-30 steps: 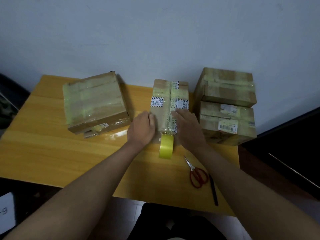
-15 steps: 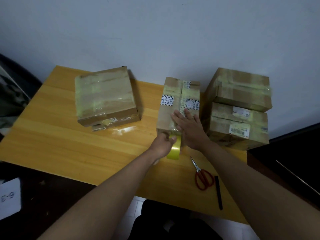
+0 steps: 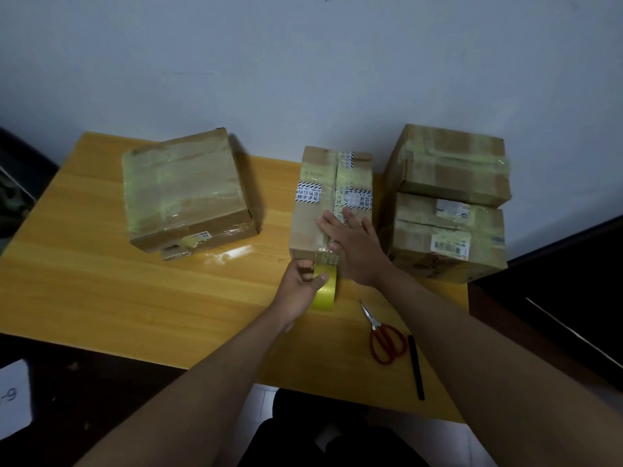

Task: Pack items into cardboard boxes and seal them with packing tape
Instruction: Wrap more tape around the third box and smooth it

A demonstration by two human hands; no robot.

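A narrow cardboard box (image 3: 317, 183) with printed labels stands in the middle of the wooden table (image 3: 101, 298). My right hand (image 3: 354, 244) lies flat on its near top, fingers straight, pressing the tape strip down. At the box's near edge my left hand (image 3: 303, 288) grips the yellow tape roll (image 3: 325, 291), thumb over the roll, the strip running up onto the box. Red-handled scissors (image 3: 384, 338) lie on the table to the right of the roll.
A wide taped box (image 3: 185, 190) sits at the left back. Two taped boxes are stacked at the right, the upper box (image 3: 451, 163) on the lower box (image 3: 448, 237). A black pen (image 3: 415, 365) lies beside the scissors. A dark surface (image 3: 556, 264) adjoins the table's right edge.
My left hand left the box's side and took hold of the tape roll at the near edge. My right hand stayed flat on the box top.
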